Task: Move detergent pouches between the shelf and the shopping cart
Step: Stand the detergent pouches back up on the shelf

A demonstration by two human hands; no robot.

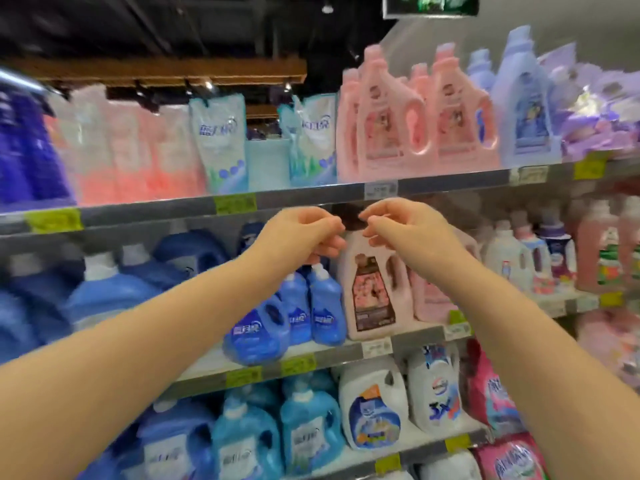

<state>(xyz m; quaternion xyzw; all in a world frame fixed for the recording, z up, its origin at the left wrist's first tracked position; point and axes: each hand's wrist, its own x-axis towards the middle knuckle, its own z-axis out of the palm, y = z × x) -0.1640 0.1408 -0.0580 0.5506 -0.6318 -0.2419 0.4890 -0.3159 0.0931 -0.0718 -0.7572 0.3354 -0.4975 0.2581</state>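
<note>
Both hands are hovering close together, left hand (304, 233) and right hand (405, 226) curling fingers beside a pink bottle's dark cap (348, 218); too blurry, I'm not seeing whether they're gripping it. Detergent pouches (220, 143) are standing on the top shelf (311, 198) above.

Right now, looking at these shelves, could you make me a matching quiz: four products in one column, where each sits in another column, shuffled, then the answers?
Things
1. teal pouches
2. small blue bottles
3. white jugs
4. lilac jug

Places
a. middle shelf, left of a brown-capped jug
b. top shelf, right of the pink jugs
c. top shelf, left of the pink jugs
d. third shelf down

Pairs: 1-c, 2-a, 3-d, 4-b
</note>
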